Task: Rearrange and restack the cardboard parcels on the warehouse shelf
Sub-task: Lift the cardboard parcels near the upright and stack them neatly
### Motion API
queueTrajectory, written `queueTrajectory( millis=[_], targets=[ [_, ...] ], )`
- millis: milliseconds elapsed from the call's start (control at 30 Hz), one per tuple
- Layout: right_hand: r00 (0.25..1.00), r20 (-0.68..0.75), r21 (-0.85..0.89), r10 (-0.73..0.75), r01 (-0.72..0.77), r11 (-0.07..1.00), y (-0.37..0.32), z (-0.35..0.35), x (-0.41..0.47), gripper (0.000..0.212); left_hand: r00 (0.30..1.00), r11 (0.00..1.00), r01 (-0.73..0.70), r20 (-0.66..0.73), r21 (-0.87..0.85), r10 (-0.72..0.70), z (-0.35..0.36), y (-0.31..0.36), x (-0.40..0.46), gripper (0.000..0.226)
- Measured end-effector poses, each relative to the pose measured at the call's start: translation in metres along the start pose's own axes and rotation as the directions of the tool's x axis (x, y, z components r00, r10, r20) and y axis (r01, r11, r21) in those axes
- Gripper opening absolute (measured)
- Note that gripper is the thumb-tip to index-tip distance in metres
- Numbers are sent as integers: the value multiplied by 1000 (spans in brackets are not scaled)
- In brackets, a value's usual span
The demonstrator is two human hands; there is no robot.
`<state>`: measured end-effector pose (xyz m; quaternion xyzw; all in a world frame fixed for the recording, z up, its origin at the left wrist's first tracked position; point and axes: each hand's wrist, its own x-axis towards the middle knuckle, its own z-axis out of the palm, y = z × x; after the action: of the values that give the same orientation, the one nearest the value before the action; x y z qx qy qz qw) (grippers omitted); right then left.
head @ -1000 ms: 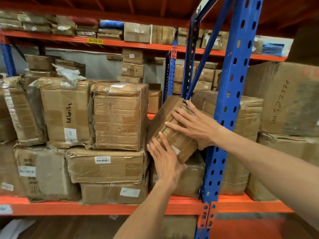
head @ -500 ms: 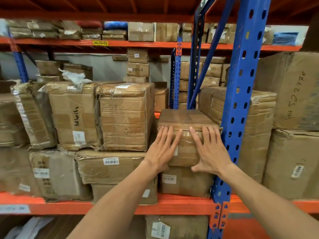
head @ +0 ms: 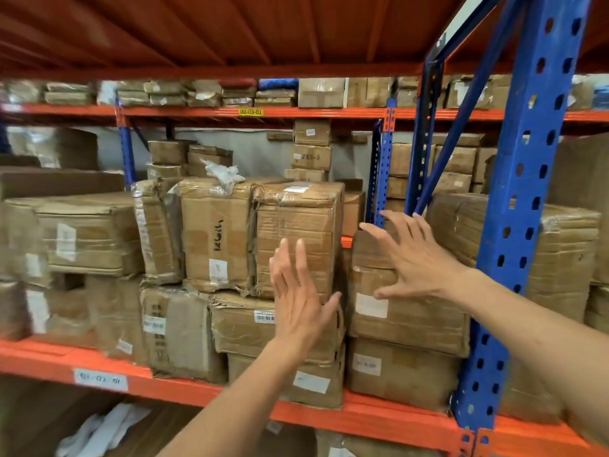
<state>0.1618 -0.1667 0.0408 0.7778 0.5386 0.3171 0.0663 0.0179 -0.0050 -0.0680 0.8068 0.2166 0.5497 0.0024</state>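
A taped cardboard parcel [head: 408,311] lies flat on top of another parcel [head: 398,371] on the orange shelf [head: 379,420], just left of the blue upright [head: 514,225]. My right hand [head: 415,258] hovers in front of its upper front, fingers spread, holding nothing. My left hand [head: 298,298] is raised flat, fingers up, before the gap between this parcel and the tall taped box [head: 296,232] to its left. Whether either hand touches cardboard is unclear.
More wrapped parcels fill the shelf to the left, stacked two high [head: 211,232]. A large wrapped box [head: 560,258] sits right of the blue upright. The orange upper shelf deck [head: 230,31] hangs close overhead. Further racks with boxes stand behind.
The parcel went from tilted in my hands to lying flat on the lower box. Both hands have since come off its front and lifted, fingers spread. The camera moved closer and left.
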Motion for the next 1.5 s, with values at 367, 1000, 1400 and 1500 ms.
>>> queueTrajectory(
  millis=[367, 1000, 1400, 1500],
  targets=[
    [862, 313, -499, -398, 506, 704, -102, -93, 143, 149, 797, 756, 599, 289, -266, -530, 9, -11, 6, 155],
    [877, 336, -769, -344, 466, 437, -73, -77, 153, 127, 794, 794, 588, 296, -152, -532, 28, 10, 41, 164],
    [995, -77, -428, 67, -94, 899, 50, -61, 39, 153, 827, 871, -491, 312, -4, 468, 8, 29, 129, 156],
    [962, -164, -314, 217, -259, 914, 68, -41, -6, 150, 707, 746, -666, 338, 24, 621, 15, 62, 141, 159]
  ],
)
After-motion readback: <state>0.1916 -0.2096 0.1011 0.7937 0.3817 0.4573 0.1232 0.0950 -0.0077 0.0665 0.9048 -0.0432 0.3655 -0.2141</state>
